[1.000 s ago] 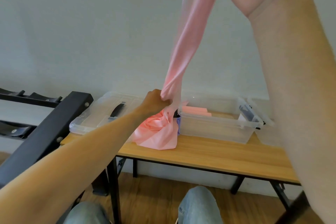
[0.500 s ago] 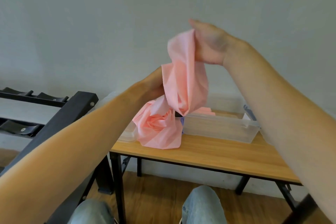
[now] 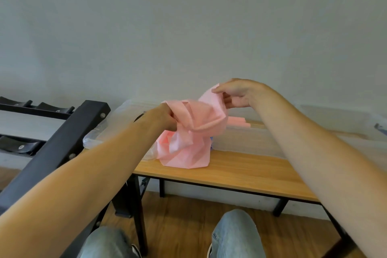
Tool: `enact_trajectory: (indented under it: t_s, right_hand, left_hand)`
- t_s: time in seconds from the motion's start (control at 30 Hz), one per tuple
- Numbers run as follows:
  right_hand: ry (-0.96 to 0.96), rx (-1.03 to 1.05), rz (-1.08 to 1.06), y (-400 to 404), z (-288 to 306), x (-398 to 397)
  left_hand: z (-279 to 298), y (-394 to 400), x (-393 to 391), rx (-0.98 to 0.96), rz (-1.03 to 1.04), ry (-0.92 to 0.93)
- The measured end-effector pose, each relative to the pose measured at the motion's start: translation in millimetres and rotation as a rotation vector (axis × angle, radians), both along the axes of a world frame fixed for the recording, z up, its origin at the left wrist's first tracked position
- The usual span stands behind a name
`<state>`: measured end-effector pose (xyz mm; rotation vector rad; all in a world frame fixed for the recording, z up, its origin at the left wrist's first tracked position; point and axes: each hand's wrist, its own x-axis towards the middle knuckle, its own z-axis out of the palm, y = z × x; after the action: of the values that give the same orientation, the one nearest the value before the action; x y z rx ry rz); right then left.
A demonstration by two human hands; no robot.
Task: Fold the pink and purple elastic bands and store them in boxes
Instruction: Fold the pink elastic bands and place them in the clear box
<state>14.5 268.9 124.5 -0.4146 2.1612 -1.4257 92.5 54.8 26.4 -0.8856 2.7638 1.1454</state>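
Two knees in light blue denim (image 3: 234,234) sit nearest, above a wooden plank floor (image 3: 180,224). Beyond them, one soft, crumpled pink elastic band (image 3: 189,132) bunches over the front part of the light wooden worktop (image 3: 240,172), its lower folds resting on the surface. Both arms reach forward. The left hand (image 3: 165,118) grips the band's left side in curled fingers; the right hand (image 3: 238,94), raised higher, pinches its upper edge. Behind stands one clear plastic box (image 3: 251,136) holding folded pink bands (image 3: 238,120). A black metal rack (image 3: 56,142) stands at the left.
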Motion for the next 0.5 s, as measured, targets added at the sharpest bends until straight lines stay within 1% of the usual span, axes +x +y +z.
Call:
enact_trajectory:
  t_s: [0.03, 0.07, 0.1, 0.13, 0.17, 0.2, 0.23, 0.27, 0.3, 0.33, 0.37, 0.4, 0.43, 0.5]
  right_hand:
    - [-0.068, -0.112, 0.01, -2.9, -2.1, -0.9]
    - [-0.169, -0.281, 0.02, -5.2, -1.8, -1.0]
    - [-0.286, -0.504, 0.025, -7.4, -0.1, -1.2]
    - [-0.379, -0.719, 0.024, -9.3, 1.3, -3.4]
    - [-0.458, -0.885, 0.023, -11.7, 1.4, -7.5]
    - [-0.504, -0.956, 0.03, -14.6, -0.7, -11.6]
    - [-0.506, -0.925, 0.035, -18.1, -4.7, -13.9]
    - [-0.44, -0.789, 0.023, -21.3, -10.0, -15.5]
    - [-0.317, -0.579, 0.002, -24.1, -16.5, -16.8]
    - [-0.176, -0.355, -0.03, -26.1, -24.1, -18.6]
    - [-0.065, -0.192, -0.047, -27.3, -32.3, -21.0]
    - [-0.008, -0.098, -0.041, -27.1, -38.1, -21.0]
    - [-0.006, -0.068, -0.014, -27.4, -42.4, -19.8]
    - [-0.033, -0.085, 0.034, -27.2, -47.3, -13.9]
  left_hand:
    - [-4.6, 4.0, -0.5, -0.001, 0.025, 0.027]
    - [-2.8, 10.8, 8.1, 0.005, 0.018, 0.046]
    - [-1.8, 12.9, 11.5, 0.096, 0.019, 0.039]
    - [-2.3, 15.9, 7.2, 0.233, 0.049, 0.052]
    - [-1.7, 15.9, 8.5, 0.41, 0.085, 0.026]
    - [-7.6, 10.5, 0.8, 0.474, 0.063, 0.005]
    - [-6.9, 11.2, 4.0, 0.756, 0.136, -0.006]
    - [-12.4, 13.1, 3.0, 0.963, 0.189, -0.044]
    - [-12.6, 22.3, 10.6, 1.067, 0.132, -0.064]
    - [-13.2, 27.6, 12.5, 1.134, 0.059, -0.098]
    - [-12.0, 33.2, 18.0, 1.212, -0.029, -0.092]
    - [-12.2, 35.3, 21.3, 1.267, -0.11, -0.062]
    - [-11.9, 35.4, 20.7, 1.334, -0.118, -0.002]
    - [-13.4, 31.6, 17.3, 1.373, -0.179, 0.09]
